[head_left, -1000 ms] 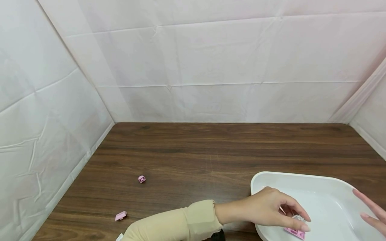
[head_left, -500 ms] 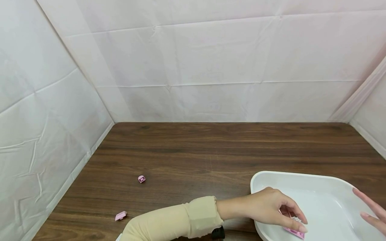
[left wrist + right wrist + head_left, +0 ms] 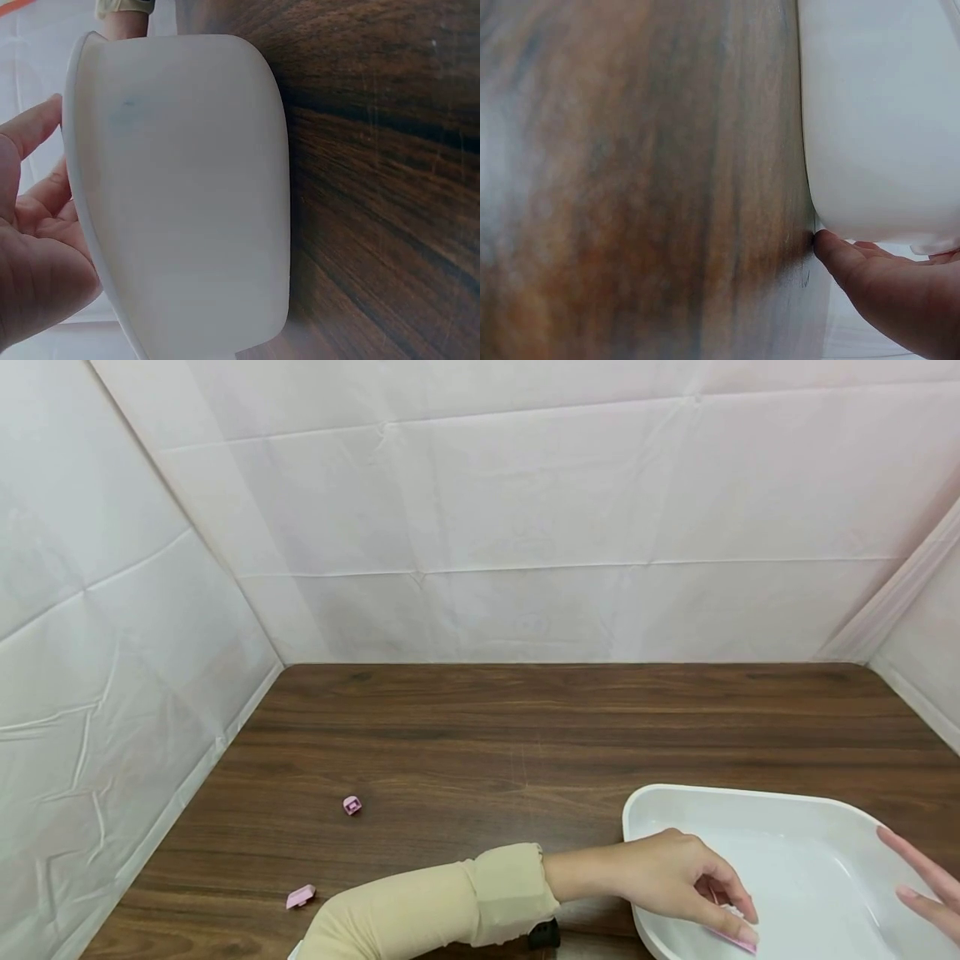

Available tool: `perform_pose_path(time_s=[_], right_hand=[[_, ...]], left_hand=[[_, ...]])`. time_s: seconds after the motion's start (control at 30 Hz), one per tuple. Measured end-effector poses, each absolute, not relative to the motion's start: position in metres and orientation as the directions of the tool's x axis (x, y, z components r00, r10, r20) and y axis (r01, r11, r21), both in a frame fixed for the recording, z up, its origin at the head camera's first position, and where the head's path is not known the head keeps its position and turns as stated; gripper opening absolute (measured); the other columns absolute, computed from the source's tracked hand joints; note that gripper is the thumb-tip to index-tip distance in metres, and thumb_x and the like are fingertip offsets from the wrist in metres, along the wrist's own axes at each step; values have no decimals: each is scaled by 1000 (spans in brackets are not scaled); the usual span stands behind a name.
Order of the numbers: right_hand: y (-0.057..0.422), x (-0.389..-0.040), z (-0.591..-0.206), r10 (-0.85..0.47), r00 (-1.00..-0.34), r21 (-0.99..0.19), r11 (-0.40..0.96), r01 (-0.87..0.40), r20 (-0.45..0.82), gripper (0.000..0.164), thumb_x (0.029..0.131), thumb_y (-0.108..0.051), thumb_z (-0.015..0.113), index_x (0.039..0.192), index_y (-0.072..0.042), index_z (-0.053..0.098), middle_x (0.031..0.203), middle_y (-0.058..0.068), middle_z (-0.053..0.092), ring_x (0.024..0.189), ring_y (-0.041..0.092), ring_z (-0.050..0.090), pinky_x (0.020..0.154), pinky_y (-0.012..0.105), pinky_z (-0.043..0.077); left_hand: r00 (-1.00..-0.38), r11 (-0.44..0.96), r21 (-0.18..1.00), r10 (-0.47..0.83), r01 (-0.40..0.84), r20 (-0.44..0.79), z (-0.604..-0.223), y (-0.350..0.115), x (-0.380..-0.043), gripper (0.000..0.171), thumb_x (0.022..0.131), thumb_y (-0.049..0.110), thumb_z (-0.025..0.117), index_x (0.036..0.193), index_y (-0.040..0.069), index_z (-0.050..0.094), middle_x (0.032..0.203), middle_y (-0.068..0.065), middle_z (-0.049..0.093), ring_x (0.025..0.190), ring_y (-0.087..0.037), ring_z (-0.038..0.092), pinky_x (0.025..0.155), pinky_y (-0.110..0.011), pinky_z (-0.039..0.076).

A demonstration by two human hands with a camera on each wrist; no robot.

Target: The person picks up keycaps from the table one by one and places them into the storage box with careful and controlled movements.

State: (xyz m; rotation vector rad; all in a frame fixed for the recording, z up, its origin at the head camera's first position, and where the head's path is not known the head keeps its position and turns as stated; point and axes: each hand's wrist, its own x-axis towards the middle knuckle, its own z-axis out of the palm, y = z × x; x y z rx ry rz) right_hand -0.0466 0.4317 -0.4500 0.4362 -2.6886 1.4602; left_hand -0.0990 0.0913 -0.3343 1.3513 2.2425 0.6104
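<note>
Pinching piece (image 3: 736,942) with left hand (image 3: 671,878), lower right; best to press gently, steadying tub (image 3: 806,864) with straight-fingered right hand (image 3: 900,291)

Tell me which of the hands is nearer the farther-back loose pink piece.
Left. The left hand is right of the loose pink piece, over the white tray, pinching another pink piece; the right hand is farther right, at the tray's right rim.

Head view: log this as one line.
left hand: pinches pink piece over white tray | right hand: at tray's rim | table: two pink pieces
</note>
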Motion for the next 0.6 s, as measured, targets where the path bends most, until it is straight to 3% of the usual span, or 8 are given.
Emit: perform_pose_path(time_s=[0.13, 0.23, 0.4, 0.47, 0.6], right_hand=[[433, -47, -454, -232, -950, -797, 523, -301, 207, 76, 93, 13, 28, 142, -43, 11, 121, -52, 20, 102, -27, 30, 73, -3, 26], [433, -47, -455, -206, -963, -779, 569, -262, 174, 74, 95, 9, 26, 141, -46, 6, 120, -55, 15, 105, -29, 24, 84, -2, 18], [432, -47, -454, -202, -959, -769, 575, -280, 199, 74, 95, 10, 26, 142, -45, 7, 125, -53, 13, 106, -29, 23, 88, -3, 12], [431, -47, -454, -213, -955, -778, 556, -292, 207, 75, 94, 11, 27, 142, -44, 9, 124, -52, 16, 105, -27, 27, 83, -1, 20], [434, -47, -454, -228, -957, -818, 506, -274, 180, 75, 94, 11, 27, 140, -47, 12, 117, -53, 24, 101, -26, 31, 70, -2, 26]], left_hand=[[-409, 438, 568, 893, 697, -187, -336, 94, -98, 13, 83, 35, 66, 94, 28, 69, 78, 29, 57, 69, 22, 41, 67, 3, 33], [-385, 430, 552, 900, 715, -202, -337, 97, -98, 12, 84, 34, 65, 93, 29, 69, 77, 29, 57, 69, 22, 41, 67, 3, 32], [-362, 423, 532, 905, 733, -221, -339, 100, -100, 12, 84, 34, 65, 93, 28, 69, 77, 26, 58, 70, 21, 41, 67, 3, 31], [-361, 430, 517, 903, 740, -234, -340, 102, -101, 13, 84, 36, 65, 93, 28, 69, 77, 26, 59, 71, 21, 41, 67, 2, 31], [-350, 434, 473, 901, 767, -257, -341, 104, -102, 13, 84, 36, 65, 93, 29, 70, 76, 26, 58, 70, 20, 41, 66, 2, 31]])
